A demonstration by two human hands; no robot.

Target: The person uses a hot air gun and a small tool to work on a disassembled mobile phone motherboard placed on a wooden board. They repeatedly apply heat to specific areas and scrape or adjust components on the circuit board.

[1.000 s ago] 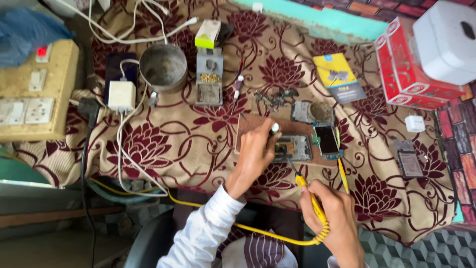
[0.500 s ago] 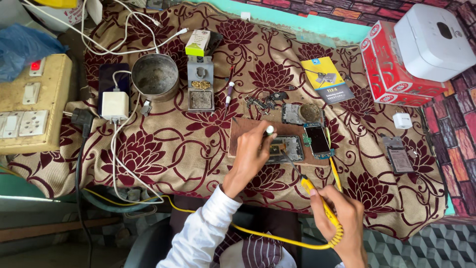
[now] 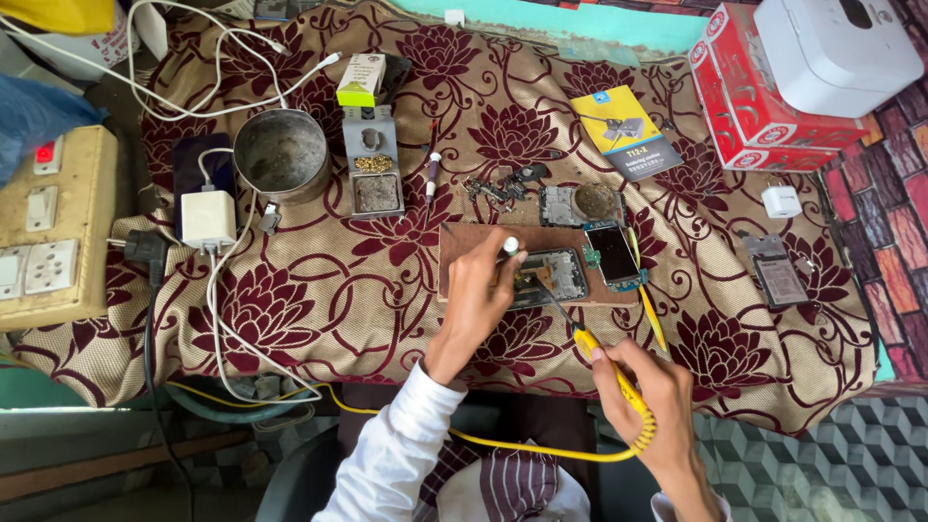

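The right hand (image 3: 655, 401) was closed around the yellow handle of a soldering iron (image 3: 601, 362), whose thin tip reached up and left onto an opened phone (image 3: 548, 277) lying on a brown wooden board (image 3: 462, 253) near the middle of the desk (image 3: 319, 309), which was covered by a beige cloth with dark red flowers. A coiled yellow cable (image 3: 541, 447) ran from the iron's handle down and leftward below the desk edge. The left hand (image 3: 478, 290) rested on the board's left part, its fingers pinched on a small white-tipped tool (image 3: 509, 246) held just beside the phone's left end. Another small phone with a dark screen (image 3: 614, 254) lay on the right of the board, touching the opened one. Behind the board sat a grey metal stand with brass wool and a sponge (image 3: 373, 174), and left of it a round, worn metal bowl (image 3: 281, 155). A white charger (image 3: 208, 217) with white cables lay further left, near a yellowed switchboard (image 3: 53, 227) at the desk's left edge. A yellow and blue packet (image 3: 623, 130) lay behind the board to the right, and red boxes (image 3: 764, 92) with a white device (image 3: 836, 48) on top stood at the far right corner.
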